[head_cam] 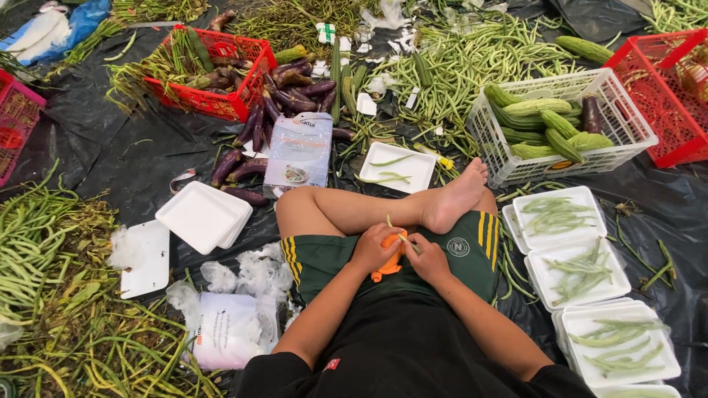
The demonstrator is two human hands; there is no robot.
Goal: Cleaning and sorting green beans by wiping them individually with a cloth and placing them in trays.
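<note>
Sitting cross-legged on black plastic sheeting [133,158], person works in lap. Left hand [374,249] curled tight around an orange peeler [389,267]; only its lower end and a bit near the thumb show, rest covered by fingers, blade not visible. Right hand [426,258] fingers pinched closed on a thin pale-green bean [399,233], one end poking up above the knuckles, the other end hidden in the grip. Both hands touching each other, over green shorts [324,258] with yellow stripes, just below the bare foot [455,199].

Hard to make out: how bean meets peeler, too small. Person's arms cut off at bottom edge.

Packages: white foam trays [560,239] stacked in a row at right, holding cut green beans, lowest tray cut off by frame. One white tray [413,173] ahead of the knees with a few beans. Stack of bare foam trays [203,217] at left. Flat rectangular pack [301,147] with pale blue-pink label lying beside purple eggplants [247,166]. White plastic bag [228,328] with small red mark at lower left, crumpled clear film around it. White lattice basket [627,129] holds ridged green gourds; red baskets [221,99] upper left and far right, right one cut off.
</note>
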